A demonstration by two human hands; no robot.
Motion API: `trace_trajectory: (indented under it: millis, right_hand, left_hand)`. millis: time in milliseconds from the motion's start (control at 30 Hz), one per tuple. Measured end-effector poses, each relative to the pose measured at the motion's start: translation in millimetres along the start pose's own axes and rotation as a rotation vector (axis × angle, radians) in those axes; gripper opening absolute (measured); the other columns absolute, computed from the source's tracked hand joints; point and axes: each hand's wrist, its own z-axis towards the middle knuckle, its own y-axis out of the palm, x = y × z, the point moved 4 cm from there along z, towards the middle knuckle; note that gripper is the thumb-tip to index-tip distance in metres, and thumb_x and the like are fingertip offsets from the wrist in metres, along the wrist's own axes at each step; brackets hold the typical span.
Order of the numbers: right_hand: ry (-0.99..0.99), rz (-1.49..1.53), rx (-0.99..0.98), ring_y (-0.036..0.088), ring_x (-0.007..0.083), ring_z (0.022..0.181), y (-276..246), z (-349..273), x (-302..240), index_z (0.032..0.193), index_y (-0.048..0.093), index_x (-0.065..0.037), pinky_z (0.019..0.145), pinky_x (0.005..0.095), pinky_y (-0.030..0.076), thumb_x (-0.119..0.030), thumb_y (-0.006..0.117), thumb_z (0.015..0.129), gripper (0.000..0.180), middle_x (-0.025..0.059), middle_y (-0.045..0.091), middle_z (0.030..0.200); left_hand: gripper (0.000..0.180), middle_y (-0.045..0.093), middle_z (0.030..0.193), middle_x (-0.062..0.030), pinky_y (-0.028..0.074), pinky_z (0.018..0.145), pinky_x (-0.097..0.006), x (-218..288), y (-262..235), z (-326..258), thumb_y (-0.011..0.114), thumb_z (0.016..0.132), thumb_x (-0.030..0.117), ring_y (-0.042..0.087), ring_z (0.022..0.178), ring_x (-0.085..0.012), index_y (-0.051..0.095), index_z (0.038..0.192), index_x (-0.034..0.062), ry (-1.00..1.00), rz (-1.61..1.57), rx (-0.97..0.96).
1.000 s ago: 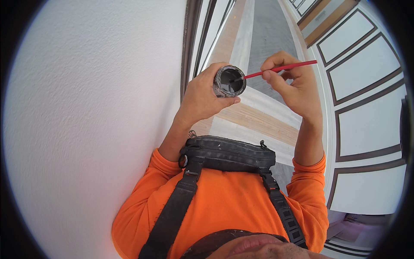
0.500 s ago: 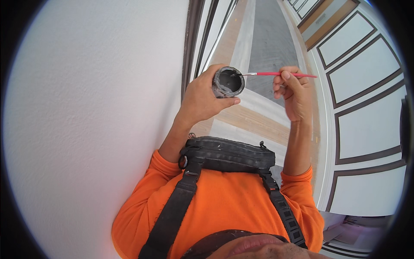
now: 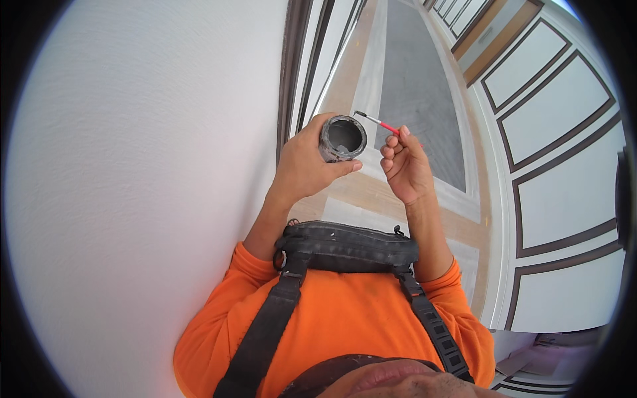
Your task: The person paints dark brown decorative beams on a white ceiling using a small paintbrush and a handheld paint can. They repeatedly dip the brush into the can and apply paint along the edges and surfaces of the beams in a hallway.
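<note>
My left hand [image 3: 306,159] is wrapped round a small paint-smeared jar [image 3: 324,147], its open mouth tipped toward me. Dark grey paint [image 3: 346,139] coats the inside, with a lighter patch low in it. Between thumb and fingers of my right hand [image 3: 406,162] is a thin paintbrush [image 3: 385,125] with a red handle and silver ferrule. Its dark bristles point left, just beyond the jar's upper right rim and outside the mouth. The tail of the handle is partly hidden behind my fingers.
A white textured wall [image 3: 146,172] rises close on my left, with dark trim [image 3: 290,73] along its far edge. Across the corridor stands a white wall with dark-framed panels [image 3: 557,139] and a wooden door [image 3: 497,50]. A black chest bag [image 3: 345,247] hangs before me.
The paintbrush has come out of the jar, and its tip now sits beyond the rim. My right hand has moved left and nearer, while the jar has shifted slightly left and down.
</note>
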Motion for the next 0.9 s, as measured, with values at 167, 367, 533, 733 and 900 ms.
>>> trace_trajectory:
  millis: [167, 367, 533, 733, 900]
  right_hand:
    - [0.02, -0.035, 0.063, 0.065, 0.0134, 0.07, 3.8, 0.7, 5.4, 0.087, 0.064, -0.015, 0.058, 0.0278, 0.051, -0.035, 0.07, 0.1, 0.025, -0.0007, 0.068, 0.075]
    - [0.018, -0.083, 0.141, 0.061, 0.0131, 0.062, 3.8, -0.4, 7.7, 0.081, 0.061, -0.017, 0.055, 0.0288, 0.049, -0.041, 0.07, 0.1, 0.032, -0.0009, 0.063, 0.066]
    - [0.014, -0.077, 0.155, 0.058, 0.0132, 0.059, 6.3, -1.7, 8.7, 0.078, 0.059, -0.017, 0.053, 0.0291, 0.046, -0.043, 0.069, 0.1, 0.036, -0.0009, 0.06, 0.064]
    - [0.0, -0.05, 0.14, 0.056, 0.0133, 0.058, 14.0, 2.1, 0.9, 0.078, 0.058, -0.017, 0.051, 0.029, 0.044, -0.043, 0.069, 0.101, 0.036, -0.0009, 0.059, 0.063]
    - [-0.032, -0.033, 0.116, 0.057, 0.0128, 0.062, 25.9, -1.5, -14.6, 0.084, 0.058, -0.017, 0.052, 0.0287, 0.044, -0.042, 0.068, 0.101, 0.032, -0.0012, 0.059, 0.067]
  left_hand:
    - [0.077, 0.073, 0.116, -0.0139, 0.056, 0.095, -0.035, 4.9, -0.9, -1.0, 0.097, 0.068, 0.02, 0.071, 0.11, -0.0231, 0.059, 0.132, 0.0006, 0.001, -0.021, 0.001]
    - [0.078, 0.073, 0.116, -0.0143, 0.056, 0.095, -0.035, 7.4, -2.9, -0.1, 0.097, 0.068, 0.021, 0.072, 0.11, -0.0238, 0.059, 0.133, 0.0012, 0.011, 0.024, 0.006]
    - [0.078, 0.073, 0.115, -0.0144, 0.056, 0.095, -0.035, 7.2, -4.1, -2.4, 0.097, 0.069, 0.022, 0.072, 0.11, -0.0239, 0.059, 0.133, 0.0011, 0.025, 0.015, 0.011]
    - [0.077, 0.073, 0.115, -0.0142, 0.055, 0.095, -0.036, 8.1, -3.9, -2.9, 0.097, 0.068, 0.021, 0.072, 0.109, -0.0242, 0.059, 0.133, 0.0014, 0.02, 0.009, 0.021]
    - [0.077, 0.074, 0.115, -0.0143, 0.055, 0.095, -0.037, 7.2, -2.6, -4.5, 0.096, 0.069, 0.022, 0.072, 0.109, -0.0266, 0.059, 0.133, 0.0036, 0.015, 0.018, 0.023]
